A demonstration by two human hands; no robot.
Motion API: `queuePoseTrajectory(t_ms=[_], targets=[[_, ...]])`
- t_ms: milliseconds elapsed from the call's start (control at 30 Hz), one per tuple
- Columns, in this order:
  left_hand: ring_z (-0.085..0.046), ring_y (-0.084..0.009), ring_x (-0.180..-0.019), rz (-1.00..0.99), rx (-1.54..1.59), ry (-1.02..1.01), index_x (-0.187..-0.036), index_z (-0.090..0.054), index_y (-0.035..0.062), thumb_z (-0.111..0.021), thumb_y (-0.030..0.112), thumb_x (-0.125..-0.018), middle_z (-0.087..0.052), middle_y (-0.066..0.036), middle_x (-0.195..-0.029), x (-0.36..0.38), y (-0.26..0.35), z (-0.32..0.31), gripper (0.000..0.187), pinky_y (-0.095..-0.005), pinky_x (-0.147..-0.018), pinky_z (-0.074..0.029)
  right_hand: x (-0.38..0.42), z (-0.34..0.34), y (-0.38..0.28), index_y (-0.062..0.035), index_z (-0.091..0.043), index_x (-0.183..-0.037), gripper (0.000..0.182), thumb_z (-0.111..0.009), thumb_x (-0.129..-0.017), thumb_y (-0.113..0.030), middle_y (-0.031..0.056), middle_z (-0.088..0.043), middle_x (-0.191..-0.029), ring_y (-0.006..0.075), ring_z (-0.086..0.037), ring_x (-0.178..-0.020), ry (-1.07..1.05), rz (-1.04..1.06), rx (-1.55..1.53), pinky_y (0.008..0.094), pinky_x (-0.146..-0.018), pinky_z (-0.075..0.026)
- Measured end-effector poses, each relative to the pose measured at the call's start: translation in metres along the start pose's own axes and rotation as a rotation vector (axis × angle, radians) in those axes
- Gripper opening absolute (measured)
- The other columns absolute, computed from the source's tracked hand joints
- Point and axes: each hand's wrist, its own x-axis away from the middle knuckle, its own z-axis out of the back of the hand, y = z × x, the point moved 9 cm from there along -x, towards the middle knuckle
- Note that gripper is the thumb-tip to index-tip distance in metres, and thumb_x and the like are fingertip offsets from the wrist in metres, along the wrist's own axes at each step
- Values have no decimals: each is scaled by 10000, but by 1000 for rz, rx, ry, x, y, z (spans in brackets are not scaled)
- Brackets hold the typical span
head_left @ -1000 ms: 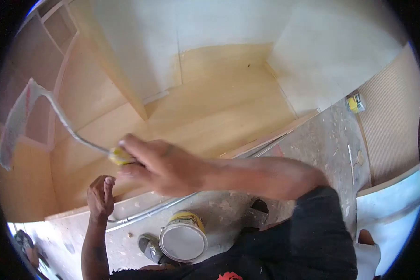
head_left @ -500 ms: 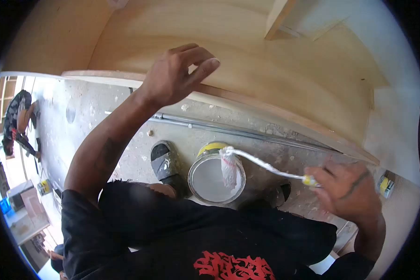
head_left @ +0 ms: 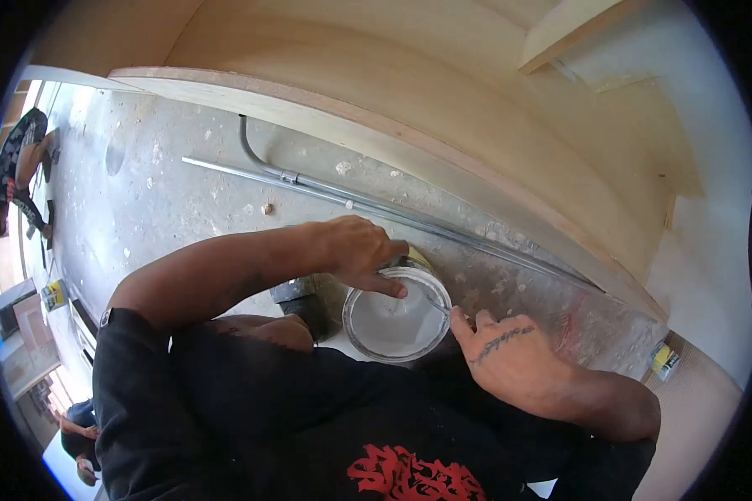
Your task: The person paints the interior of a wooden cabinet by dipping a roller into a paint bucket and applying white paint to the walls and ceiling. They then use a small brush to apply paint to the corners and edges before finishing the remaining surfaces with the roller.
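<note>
A paint can (head_left: 353,332) with white paint in it stands between my feet. My left hand (head_left: 355,255) grips its far left rim, the thumb over the edge and the fingers round the outside. At the can's right side my right hand (head_left: 514,359) is closed around the handle of a paint roller. The handle itself is mostly hidden under the hand. Part of the roller's frame (head_left: 437,303) shows over the paint inside the can, but the roller sleeve is not clearly visible.
Ahead is a wooden cabinet (head_left: 376,100) with a long front edge. Metal pipes (head_left: 376,215) lie on the stained floor below it. A small yellow-labelled can (head_left: 665,361) sits at the right, another can (head_left: 54,296) at the left. Two people (head_left: 21,167) are at the far left.
My left hand has come down from the cabinet edge onto the can's rim. My right hand has moved left toward the can, and the roller has gone down into it.
</note>
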Motion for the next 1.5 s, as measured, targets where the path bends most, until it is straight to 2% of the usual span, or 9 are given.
queuePoseTrajectory(t_ms=[167,367,567,667,967,1067,1167,1367,1500], targets=[[-712,-430,-751,-103,-191,21,-969,-678,-49,-563,511,-980,-701,-232,-731,-11,11,-3,572,-499,-716,-569,3,7,8,29,-514,-1397,495,-564,-939,-153,188,-713,-1006,290,-742,-810,-18,-40,-54,394,-703,-585],[-706,-404,-682,-126,-220,99,-752,-714,-8,-563,498,-973,-685,-217,-676,1,18,17,572,-487,-663,-568,16,20,16,34,-527,-1386,487,-558,-939,-156,186,-710,-989,283,-732,-778,86,-55,39,401,-675,-580],[-699,-417,-666,32,-178,85,-732,-738,-20,-499,613,-973,-670,-225,-643,-14,21,46,717,-486,-658,-568,-5,9,26,-40,-553,-1371,449,-565,-939,-161,189,-709,-988,313,-735,-829,145,-40,35,414,-709,-578],[-702,-425,-679,68,-158,92,-747,-748,-17,-495,663,-956,-671,-232,-647,-29,25,45,755,-490,-673,-574,-8,5,39,-65,-569,-1344,421,-578,-933,-158,197,-712,-991,340,-732,-889,50,-44,-39,456,-773,-568],[-711,-436,-716,113,-130,59,-775,-768,-21,-484,707,-925,-688,-269,-707,-46,32,49,796,-505,-706,-584,45,49,52,-12,-582,-1247,404,-664,-879,-157,253,-703,-988,385,-725,-905,-38,-96,-178,506,-814,-552],[-714,-433,-732,105,-140,57,-781,-767,-27,-490,703,-924,-688,-275,-713,-47,37,50,794,-513,-725,-581,29,29,51,0,-573,-1271,422,-655,-890,-162,261,-700,-981,390,-727,-884,-1,-67,-173,509,-838,-553],[-717,-431,-753,140,-137,25,-793,-765,-34,-498,706,-915,-687,-279,-718,-47,37,48,797,-515,-740,-576,32,11,58,-17,-557,-1332,470,-654,-896,-165,244,-704,-986,402,-727,-896,123,-122,-111,610,-877,-526],[-710,-434,-728,170,-67,98,-761,-753,-37,-487,701,-917,-677,-288,-698,-42,30,48,800,-510,-721,-567,74,27,66,-104,-529,-1423,498,-604,-937,-181,240,-690,-1083,450,-714,-956,-110,-215,-299,849,-895,-370],[-702,-445,-701,149,-93,92,-741,-745,-41,-484,702,-917,-671,-285,-679,-47,37,50,807,-519,-720,-562,53,6,68,-112,-519,-1446,474,-542,-981,-203,254,-687,-1079,447,-713,-980,81,-190,-288,862,-940,-335]])
